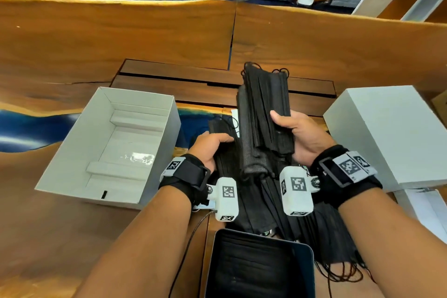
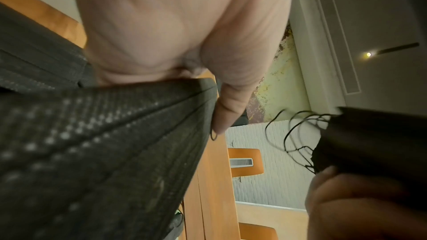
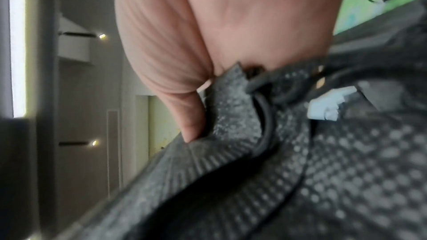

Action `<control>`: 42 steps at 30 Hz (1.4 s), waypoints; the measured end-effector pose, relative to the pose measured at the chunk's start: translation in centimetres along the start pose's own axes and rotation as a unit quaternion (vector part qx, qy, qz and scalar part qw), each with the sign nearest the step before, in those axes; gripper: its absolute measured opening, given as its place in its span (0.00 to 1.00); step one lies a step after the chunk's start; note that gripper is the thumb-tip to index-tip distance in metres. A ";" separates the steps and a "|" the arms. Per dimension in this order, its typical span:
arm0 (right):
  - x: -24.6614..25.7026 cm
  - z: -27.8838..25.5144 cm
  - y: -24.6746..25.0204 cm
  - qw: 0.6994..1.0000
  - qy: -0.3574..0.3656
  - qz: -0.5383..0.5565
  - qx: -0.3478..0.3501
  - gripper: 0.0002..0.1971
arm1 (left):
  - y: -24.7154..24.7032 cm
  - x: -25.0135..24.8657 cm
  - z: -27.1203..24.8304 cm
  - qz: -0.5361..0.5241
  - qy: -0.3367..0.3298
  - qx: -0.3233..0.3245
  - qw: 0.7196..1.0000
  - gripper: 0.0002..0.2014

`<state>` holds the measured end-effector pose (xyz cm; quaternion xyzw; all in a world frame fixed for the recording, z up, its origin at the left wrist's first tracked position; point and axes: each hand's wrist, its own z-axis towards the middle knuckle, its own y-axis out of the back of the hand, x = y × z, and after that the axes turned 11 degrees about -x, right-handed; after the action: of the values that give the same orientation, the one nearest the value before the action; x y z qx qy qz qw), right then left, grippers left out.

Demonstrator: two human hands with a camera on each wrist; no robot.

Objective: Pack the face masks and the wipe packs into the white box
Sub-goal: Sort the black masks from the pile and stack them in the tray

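Observation:
A thick stack of black face masks (image 1: 263,113) is raised above the table's middle, tilted away from me. My right hand (image 1: 294,134) grips its right side, thumb across the top. My left hand (image 1: 212,146) grips the stack's lower left edge; close up, its thumb (image 2: 227,112) presses on black mask fabric (image 2: 104,152). In the right wrist view a finger (image 3: 191,121) curls onto the mask edge (image 3: 231,116). More black masks (image 1: 261,210) lie heaped below my wrists. The open white box (image 1: 157,152) stands at the left with nothing in it. No wipe pack is clearly visible.
A closed white box (image 1: 391,133) stands at the right, with another white item (image 1: 425,210) in front of it. A dark tray (image 1: 261,268) holding black masks sits at the near edge. A thin black cable (image 1: 191,239) runs along my left forearm.

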<state>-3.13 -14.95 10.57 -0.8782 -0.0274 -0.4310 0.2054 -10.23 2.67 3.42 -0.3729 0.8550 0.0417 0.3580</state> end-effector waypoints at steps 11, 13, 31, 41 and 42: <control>-4.6 1.6 -0.2 0.970 -0.024 -0.222 -0.100 0.10 | 0.1 0.0 -0.7 -0.048 0.031 0.143 0.988 0.36; -4.5 1.5 -0.4 0.973 -0.026 -0.206 -0.102 0.12 | -0.3 0.2 -1.1 -0.008 0.018 0.140 0.990 0.26; -6.3 -0.2 0.3 0.988 -0.109 0.103 -0.044 0.23 | -1.6 -0.2 -0.9 -0.209 -0.075 0.027 0.975 0.33; -6.2 0.6 -0.5 0.995 -0.061 0.045 -0.069 0.23 | -1.5 0.6 -1.2 -0.200 -0.079 0.051 0.975 0.33; -6.3 0.7 -0.7 0.995 -0.052 0.024 -0.080 0.21 | -1.8 0.8 -1.3 -0.185 -0.087 0.034 0.978 0.29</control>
<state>-6.72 -13.21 5.64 -0.9136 0.0174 -0.3802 0.1432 -10.16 0.49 4.18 -0.5070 0.7379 -0.0222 0.4449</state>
